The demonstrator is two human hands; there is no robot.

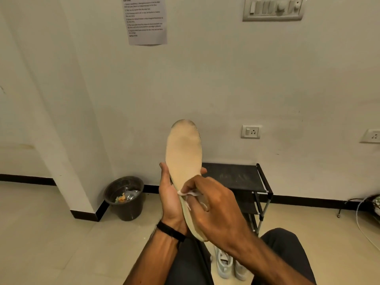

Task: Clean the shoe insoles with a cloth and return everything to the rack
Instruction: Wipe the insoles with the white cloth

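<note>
Two hands, raised at mid-frame over the person's lap, dark trousers (287, 256) at the lower edge.

Item: pair of white shoes (228, 264), on the floor (51, 233) between the knees, side by side.

Item: left hand (170, 200), black band (170, 232) at the wrist. Palm cradles the heel half of the insole from the left, thumb up along its left edge, a fingertip showing past its right edge.

Item: right hand (209, 204), fingers curled, pinching a small white cloth (190, 193) and pressing it on the insole's lower face. Only scraps of cloth show beneath the fingers.

Item: insole (184, 159), beige, held near upright, toe end uppermost, face toward the camera. Greyish soiling at the toe and along the upper right edge.

Item: shoe rack (240, 177), black, tiered, against the wall behind the hands and to their right. Dusty top shelf; lower shelves partly hidden by the right hand.

Item: dark bin (125, 199), on the floor left of the rack, by the corner of a white pillar (67, 140); wrappers inside.

Item: wall fittings. Two sockets (250, 132), a switch panel (273, 8), a printed sheet (145, 19), its text too small to read.

Item: white cable (362, 221), far right, floor level.
</note>
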